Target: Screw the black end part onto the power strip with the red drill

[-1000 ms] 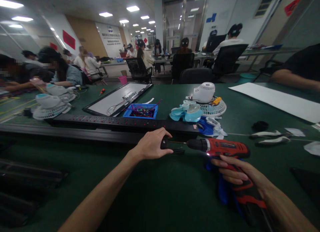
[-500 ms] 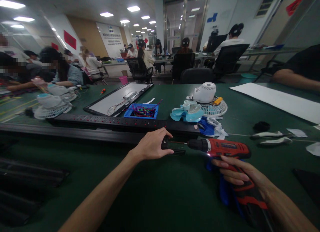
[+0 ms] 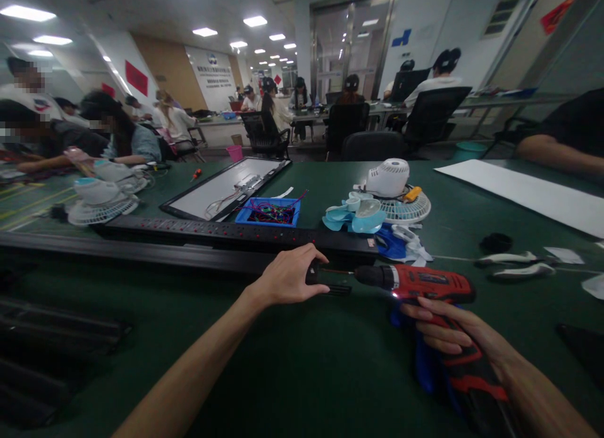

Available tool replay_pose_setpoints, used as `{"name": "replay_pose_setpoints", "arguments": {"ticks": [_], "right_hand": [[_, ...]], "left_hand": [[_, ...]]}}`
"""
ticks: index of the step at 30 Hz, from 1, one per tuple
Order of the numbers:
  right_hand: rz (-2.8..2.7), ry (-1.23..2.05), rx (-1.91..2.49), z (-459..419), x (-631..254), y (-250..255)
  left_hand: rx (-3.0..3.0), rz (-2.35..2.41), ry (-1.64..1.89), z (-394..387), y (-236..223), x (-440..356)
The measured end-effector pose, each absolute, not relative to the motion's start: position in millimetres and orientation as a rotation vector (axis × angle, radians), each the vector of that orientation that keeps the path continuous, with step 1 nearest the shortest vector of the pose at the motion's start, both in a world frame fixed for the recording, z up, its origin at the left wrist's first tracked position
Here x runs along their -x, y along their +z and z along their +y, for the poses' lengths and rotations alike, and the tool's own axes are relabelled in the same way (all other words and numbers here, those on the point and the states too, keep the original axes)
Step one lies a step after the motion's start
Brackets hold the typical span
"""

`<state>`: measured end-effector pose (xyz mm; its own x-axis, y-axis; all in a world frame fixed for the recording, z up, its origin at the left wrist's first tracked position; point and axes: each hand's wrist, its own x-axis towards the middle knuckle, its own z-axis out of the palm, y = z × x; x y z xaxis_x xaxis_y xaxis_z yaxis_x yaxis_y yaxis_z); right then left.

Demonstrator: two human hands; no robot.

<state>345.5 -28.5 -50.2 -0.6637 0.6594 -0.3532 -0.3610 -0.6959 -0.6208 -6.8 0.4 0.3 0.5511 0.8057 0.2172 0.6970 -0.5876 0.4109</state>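
My left hand (image 3: 287,279) is closed around the right end of a long black bar (image 3: 141,252), thumb below and fingers above. The bar lies across the table and runs off to the left. My right hand (image 3: 455,330) grips the handle of a red and black cordless drill (image 3: 431,283), its small light lit. The drill is level, and its long thin bit points left at the bar end between my left thumb and fingers. Whether the tip touches a screw there is hidden. Behind the bar lies a black power strip (image 3: 212,230) with red switches.
Beyond the strip are a blue tray (image 3: 240,218) of wires, a framed panel (image 3: 207,189), light-blue fan blades (image 3: 356,214) and a white fan (image 3: 389,177). Pliers (image 3: 519,271) lie right, dark strips (image 3: 56,325) left. A blue object sits below the drill. People sit at other tables.
The view has shifted very slightly. Both hands, the drill and the bar keep nearly the same positions relative to each other.
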Motion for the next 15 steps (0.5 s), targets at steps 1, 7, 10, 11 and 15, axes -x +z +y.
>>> {"name": "replay_pose_setpoints", "arguments": {"ticks": [1,7,10,11,15], "right_hand": [[-0.689,2.329,0.773,-28.9,-345.6,-50.3],[-0.676,2.308,0.792,-31.5,-344.0,-47.4],[-0.667,2.292,0.848,-33.7,-341.5,-43.3],[-0.668,2.282,0.876,-34.4,-340.8,-42.2],[-0.635,2.234,0.966,-33.3,-343.5,-45.9]], "left_hand": [[-2.514,1.246,0.565,0.3,0.5,6.8],[-2.495,1.244,0.553,0.2,0.5,6.5],[-2.491,1.235,0.567,0.3,-0.2,6.6],[-2.491,1.234,0.57,0.4,-0.4,6.6],[-2.484,1.245,0.571,0.8,-0.2,6.3]]}}
